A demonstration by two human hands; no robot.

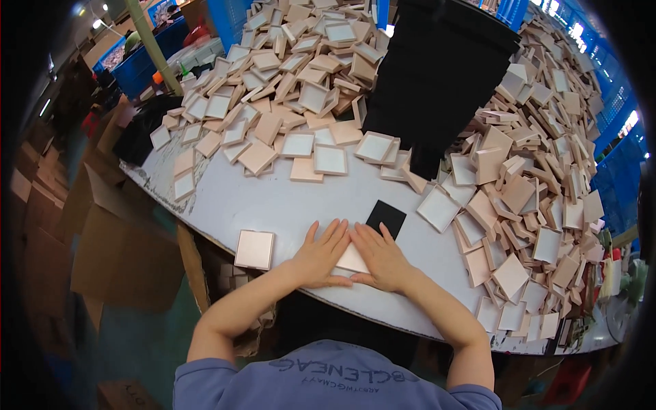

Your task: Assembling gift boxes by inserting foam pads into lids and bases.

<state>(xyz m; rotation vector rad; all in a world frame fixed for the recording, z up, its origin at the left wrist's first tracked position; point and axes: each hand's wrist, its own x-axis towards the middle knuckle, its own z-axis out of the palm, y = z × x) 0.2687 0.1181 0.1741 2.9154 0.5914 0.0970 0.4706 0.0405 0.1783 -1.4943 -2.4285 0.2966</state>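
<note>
My left hand (322, 254) and my right hand (381, 258) lie side by side with fingers stretched out, thumbs nearly meeting at the table's near edge. Both palms rest over a small pale pink square piece (352, 260), apparently a box or lid; only a part of it shows between the hands. Just beyond my right fingertips lies a flat black square (387, 217), partly covered by those fingers. To the left of my left hand sits a pink square box (255, 249), close to the table's edge.
Heaps of pale pink box halves with white insides, such as this tray-shaped one (331, 159), cover the far side and right of the white table (225, 198). A tall black object (441, 75) stands among them. Cardboard boxes (130, 239) stand on the left; blue crates (618, 164) are behind.
</note>
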